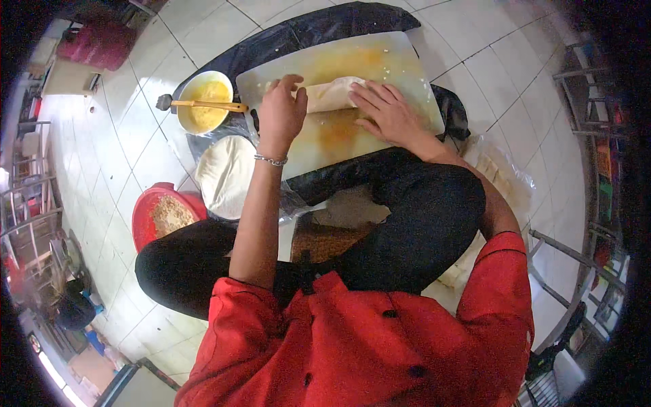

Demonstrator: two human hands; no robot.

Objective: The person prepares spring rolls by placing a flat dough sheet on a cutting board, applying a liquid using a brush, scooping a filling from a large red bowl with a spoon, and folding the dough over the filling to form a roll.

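Observation:
A pale rolled-up wrapper lies across the white cutting board, which is smeared with yellow and orange. My right hand rests flat over the roll's right end, fingers stretched out. At the other end is my left hand, its fingers loosely bent and thumb apart; whether its fingertips touch the roll I cannot tell. Left of the board, a white bowl holds yellow liquid like beaten egg, with a wooden-handled brush laid across its rim. Nearer me, round flat wrappers lie on clear plastic.
A red basin of crumbly pale filling stands by my left knee. Black plastic sheeting lies under the board on the tiled floor. To the right, a clear plastic bag holds pale pieces. Metal racks stand along the right side.

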